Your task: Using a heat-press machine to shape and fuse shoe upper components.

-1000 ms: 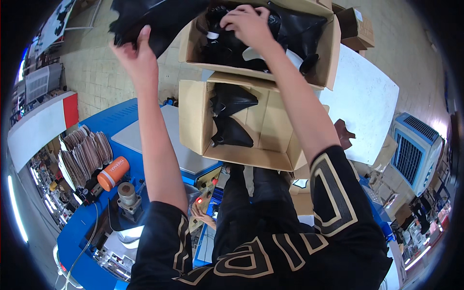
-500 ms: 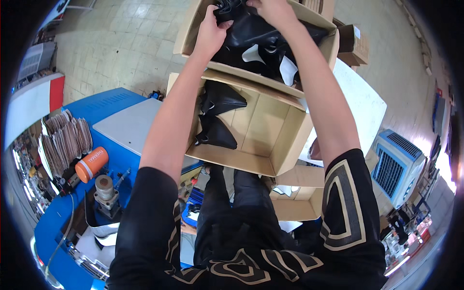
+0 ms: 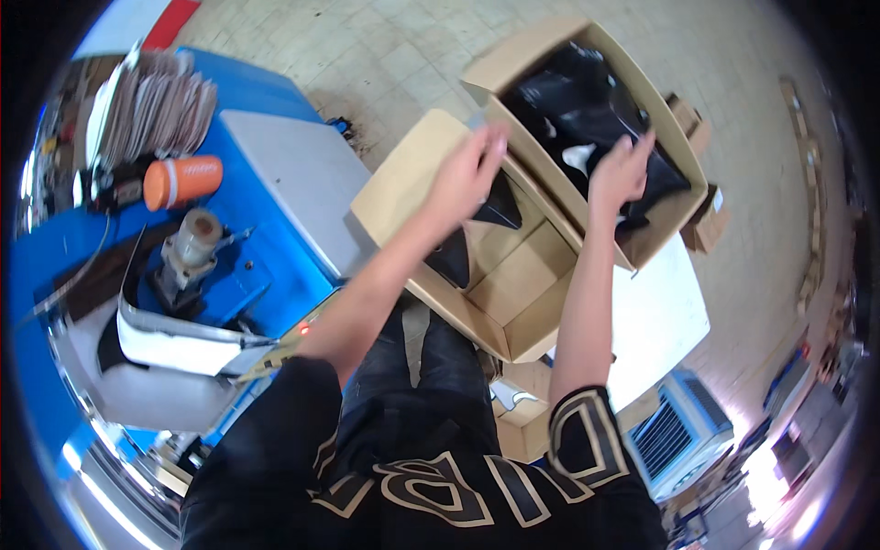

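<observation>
Above the near cardboard box [image 3: 522, 275], beside its raised flap, is my left hand [image 3: 472, 174], its fingers bent and smeared by motion. Two black, pointed, leather-like pieces [image 3: 500, 203] lie inside that box, partly covered by my left forearm. My right hand [image 3: 621, 172] hovers over the far cardboard box [image 3: 543, 167], with the index finger stretched out and nothing visible in its grip. That far box holds a heap of shiny black leather-like pieces [image 3: 577, 96] with some white patches showing.
On the left stands a blue machine bench [image 3: 252, 87] with a grey top, an orange cylinder [image 3: 183, 181] and a stack of cardboard sheets [image 3: 160, 115]. To the right are a white tabletop [image 3: 655, 316] and an air cooler [image 3: 678, 431]. Another open box [image 3: 522, 440] sits below.
Both hands have left the bunched black material in the far box and drawn back toward me. My left hand is now over the near box. The whole view has turned.
</observation>
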`<state>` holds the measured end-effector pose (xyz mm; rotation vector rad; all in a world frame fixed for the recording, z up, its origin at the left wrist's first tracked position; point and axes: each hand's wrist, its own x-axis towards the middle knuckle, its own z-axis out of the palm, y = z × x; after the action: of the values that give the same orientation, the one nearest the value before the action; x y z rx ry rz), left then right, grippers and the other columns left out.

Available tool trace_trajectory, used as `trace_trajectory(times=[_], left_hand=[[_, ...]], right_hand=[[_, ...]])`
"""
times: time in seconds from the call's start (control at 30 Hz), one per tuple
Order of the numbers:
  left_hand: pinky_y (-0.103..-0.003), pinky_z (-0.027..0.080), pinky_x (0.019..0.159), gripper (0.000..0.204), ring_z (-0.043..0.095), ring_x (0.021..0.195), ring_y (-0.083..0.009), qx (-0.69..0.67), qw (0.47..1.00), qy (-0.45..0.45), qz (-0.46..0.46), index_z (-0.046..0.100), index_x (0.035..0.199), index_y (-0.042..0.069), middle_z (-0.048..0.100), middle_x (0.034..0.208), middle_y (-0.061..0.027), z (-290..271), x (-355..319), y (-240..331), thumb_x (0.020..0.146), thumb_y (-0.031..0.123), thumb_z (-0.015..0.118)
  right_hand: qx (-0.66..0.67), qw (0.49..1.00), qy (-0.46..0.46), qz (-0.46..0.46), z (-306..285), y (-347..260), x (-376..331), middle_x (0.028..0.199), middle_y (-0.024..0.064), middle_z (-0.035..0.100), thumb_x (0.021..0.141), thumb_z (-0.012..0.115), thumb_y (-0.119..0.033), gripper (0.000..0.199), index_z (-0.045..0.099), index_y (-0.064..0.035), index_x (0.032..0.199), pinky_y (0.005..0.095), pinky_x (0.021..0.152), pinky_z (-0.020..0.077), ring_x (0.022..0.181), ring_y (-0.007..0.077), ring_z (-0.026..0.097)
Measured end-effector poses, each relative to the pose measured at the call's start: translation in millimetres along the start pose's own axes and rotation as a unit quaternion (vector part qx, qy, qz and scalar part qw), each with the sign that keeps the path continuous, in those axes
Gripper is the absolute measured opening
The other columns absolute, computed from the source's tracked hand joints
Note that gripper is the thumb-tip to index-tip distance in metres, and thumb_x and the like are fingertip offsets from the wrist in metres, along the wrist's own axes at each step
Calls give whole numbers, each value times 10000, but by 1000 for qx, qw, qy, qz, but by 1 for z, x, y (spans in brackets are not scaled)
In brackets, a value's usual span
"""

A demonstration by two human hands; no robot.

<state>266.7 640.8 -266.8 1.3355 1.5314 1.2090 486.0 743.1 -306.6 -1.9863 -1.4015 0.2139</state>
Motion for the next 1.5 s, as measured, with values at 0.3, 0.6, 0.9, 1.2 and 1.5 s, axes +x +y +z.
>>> trace_trajectory(times=[0.3, 0.6, 0.9, 1.2, 1.5], left_hand=[[-402, 528, 832, 278, 689, 936, -317, 43, 929, -175, -323, 631, 1125, 35, 699, 974, -170, -148, -363, 1, 1042, 272, 510], [-432, 517, 812, 266, 668, 939, -388, 5, 915, 27, -403, 638, 1083, 53, 698, 956, -198, -256, -519, 7, 996, 290, 556], [-334, 507, 703, 246, 649, 763, -192, 66, 895, 240, -371, 669, 921, 19, 670, 809, -92, -354, -620, -47, 998, 229, 567], [-323, 518, 711, 304, 668, 788, -158, -62, 869, 404, -279, 666, 1013, -35, 705, 835, -85, -415, -606, -109, 995, 262, 606], [-251, 476, 581, 296, 588, 661, -83, -208, 890, 109, -390, 687, 966, 47, 663, 789, -23, -362, -671, -201, 996, 323, 586]], right_hand=[[272, 837, -472, -57, -43, -205, -276, 1032, 104, 714, 1003, 618, -252, 244, 679, -43, 1115, 322, 829, 524, 923, 209, 674], [377, 795, -451, -154, -47, -348, -426, 662, 9, 569, 985, 611, -165, 163, 674, -26, 927, 270, 551, 408, 596, 64, 474], [282, 769, -333, -468, -89, -475, -519, 1076, 157, 695, 939, 693, -321, 308, 729, -39, 1057, 385, 951, 454, 1074, 297, 615], [267, 729, -443, -449, -112, -589, -598, 763, 170, 691, 911, 590, -441, 420, 708, -61, 774, 468, 731, 473, 883, 369, 666], [454, 824, -313, -130, -121, -491, -552, 735, 120, 628, 1029, 564, -310, 296, 602, -22, 971, 350, 584, 509, 684, 239, 686]])
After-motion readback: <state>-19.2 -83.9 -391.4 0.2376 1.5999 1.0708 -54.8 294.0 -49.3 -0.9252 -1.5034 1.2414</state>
